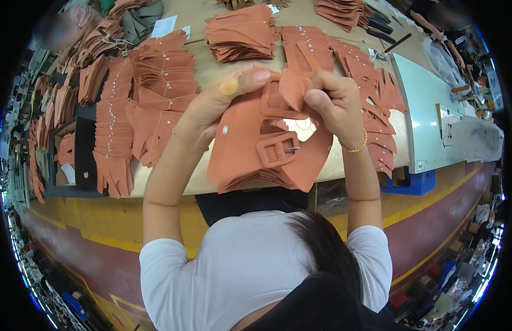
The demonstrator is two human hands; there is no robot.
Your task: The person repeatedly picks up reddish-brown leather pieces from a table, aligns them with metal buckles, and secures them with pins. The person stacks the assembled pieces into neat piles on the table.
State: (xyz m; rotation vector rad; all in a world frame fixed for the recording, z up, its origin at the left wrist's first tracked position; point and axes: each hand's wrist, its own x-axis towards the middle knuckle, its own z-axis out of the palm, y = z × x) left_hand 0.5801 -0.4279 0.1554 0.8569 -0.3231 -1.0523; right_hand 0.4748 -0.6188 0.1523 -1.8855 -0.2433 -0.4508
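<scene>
Both my hands hold up a terracotta leather piece [234, 146] with two square covered buckles in front of my chest. My left hand [217, 102] grips its upper left edge, thumb on top beside the upper buckle [271, 98]; something yellowish is on that thumb. At the upper buckle, my right hand [339, 105] pinches a pointed strap [293, 91] between thumb and curled fingers. Below hangs the lower buckle [277, 150], its metal prong showing. Part of the strap's path through the upper buckle is hidden. Similar terracotta layers show under the piece's lower edge.
Stacked terracotta pieces [239, 33] lie at the back of the table. Long rows of pieces [115, 121] spread to the left, more [371, 99] to the right. A black box [82, 160] stands left, a pale green board [421, 110] right. Other people are at the far corners.
</scene>
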